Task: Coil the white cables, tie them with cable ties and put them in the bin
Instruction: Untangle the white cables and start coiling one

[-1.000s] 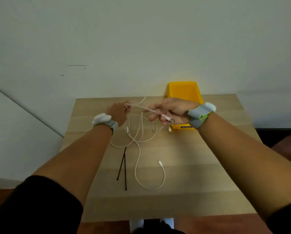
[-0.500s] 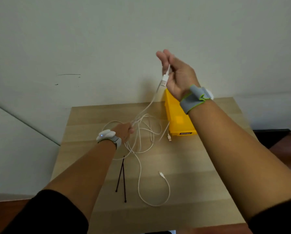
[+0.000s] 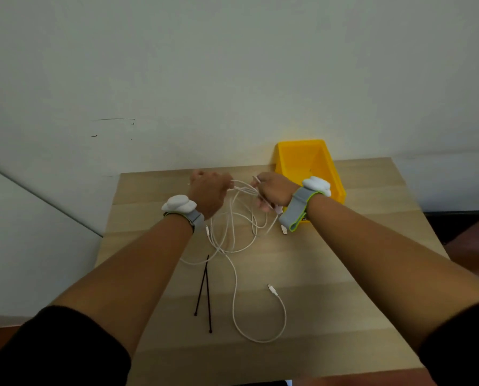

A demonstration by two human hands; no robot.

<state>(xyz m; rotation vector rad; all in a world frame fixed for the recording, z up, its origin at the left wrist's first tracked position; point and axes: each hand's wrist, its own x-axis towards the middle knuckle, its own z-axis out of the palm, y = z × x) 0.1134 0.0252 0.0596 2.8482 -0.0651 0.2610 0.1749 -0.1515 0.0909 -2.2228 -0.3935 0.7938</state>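
White cables (image 3: 234, 240) lie tangled on the wooden table (image 3: 344, 274), with one long loop trailing toward the near edge and ending in a plug (image 3: 272, 289). My left hand (image 3: 209, 192) is closed on strands of the cable above the tangle. My right hand (image 3: 274, 192) grips the same strands a short way to the right. A short stretch of cable runs between the two hands. Two black cable ties (image 3: 205, 293) lie on the table below my left forearm. The yellow bin (image 3: 306, 165) stands at the far edge, just behind my right wrist.
The table butts against a pale wall at the back. A USB plug (image 3: 284, 229) rests beside the bin's front. Dark floor and a dark object (image 3: 455, 221) show past the table's right edge.
My right hand came down from high above the bin to table level, close to my left hand. The raised cable end dropped with it, and my left hand shifted a little farther back.
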